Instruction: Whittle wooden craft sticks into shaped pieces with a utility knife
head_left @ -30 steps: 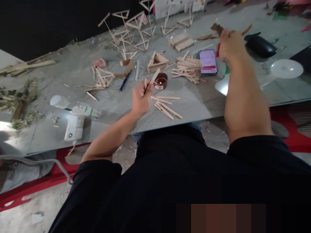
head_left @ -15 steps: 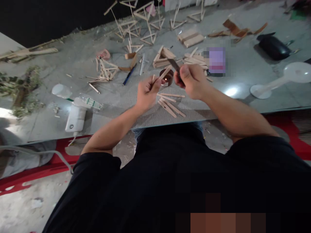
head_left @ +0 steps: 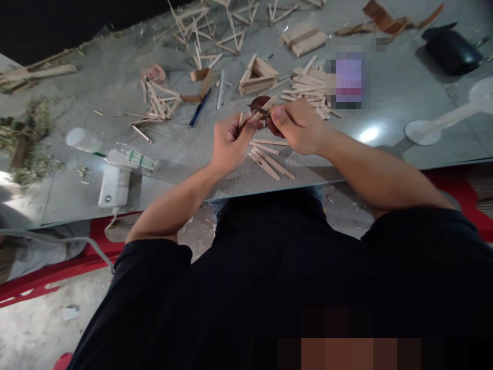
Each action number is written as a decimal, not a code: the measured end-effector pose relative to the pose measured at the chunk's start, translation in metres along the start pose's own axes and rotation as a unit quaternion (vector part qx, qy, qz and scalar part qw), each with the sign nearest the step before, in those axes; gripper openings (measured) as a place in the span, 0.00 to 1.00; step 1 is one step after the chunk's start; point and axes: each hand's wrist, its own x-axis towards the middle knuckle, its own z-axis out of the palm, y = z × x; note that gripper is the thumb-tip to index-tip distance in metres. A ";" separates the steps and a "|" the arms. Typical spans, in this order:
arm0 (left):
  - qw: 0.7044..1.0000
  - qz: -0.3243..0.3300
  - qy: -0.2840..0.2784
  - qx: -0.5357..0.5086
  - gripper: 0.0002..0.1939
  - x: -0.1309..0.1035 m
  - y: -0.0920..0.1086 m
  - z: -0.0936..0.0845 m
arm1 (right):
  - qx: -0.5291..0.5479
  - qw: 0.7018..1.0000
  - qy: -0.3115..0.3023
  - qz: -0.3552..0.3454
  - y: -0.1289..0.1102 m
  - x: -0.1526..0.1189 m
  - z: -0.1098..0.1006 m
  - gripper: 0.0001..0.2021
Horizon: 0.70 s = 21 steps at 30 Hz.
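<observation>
My left hand (head_left: pixel 233 141) is closed on a flat wooden craft stick (head_left: pixel 266 108) that points up and to the right. The tip of another stick (head_left: pixel 241 119) shows between its fingers. My right hand (head_left: pixel 295 126) is wrapped round a small dark knife (head_left: pixel 259 109), whose blade lies across the held stick near its upper part. Behind the hands is a round brown candle holder (head_left: pixel 260 100), partly covered by the stick and blade. Several loose craft sticks (head_left: pixel 269 160) lie fanned out on the table just below my hands.
A stacked triangle of sticks (head_left: pixel 258 77) and a pile of loose sticks (head_left: pixel 308 88) lie beyond my hands. To the left are a blue pen (head_left: pixel 199 108), a clear bottle (head_left: pixel 82 140) and a white power bank (head_left: pixel 114 186). At right stand a white lamp (head_left: pixel 439 123) and a black pouch (head_left: pixel 450 50).
My right hand has moved slightly left and turned the knife, bringing its blade from beside the stick to across it. The view has shifted a little, and the candle flame is now hidden.
</observation>
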 end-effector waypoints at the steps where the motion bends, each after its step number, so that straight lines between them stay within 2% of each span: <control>1: 1.000 0.000 -0.002 -0.001 0.28 0.000 0.000 0.000 | -0.006 1.000 -0.001 0.003 0.000 0.000 0.000 0.39; 14: 1.000 0.010 -0.007 -0.003 0.25 -0.001 0.000 -0.002 | -0.034 0.999 -0.001 0.022 -0.003 0.000 0.000 0.38; 21: 1.000 -0.013 0.005 -0.003 0.26 -0.002 -0.001 -0.001 | -0.046 0.999 -0.002 0.004 0.003 0.001 0.001 0.36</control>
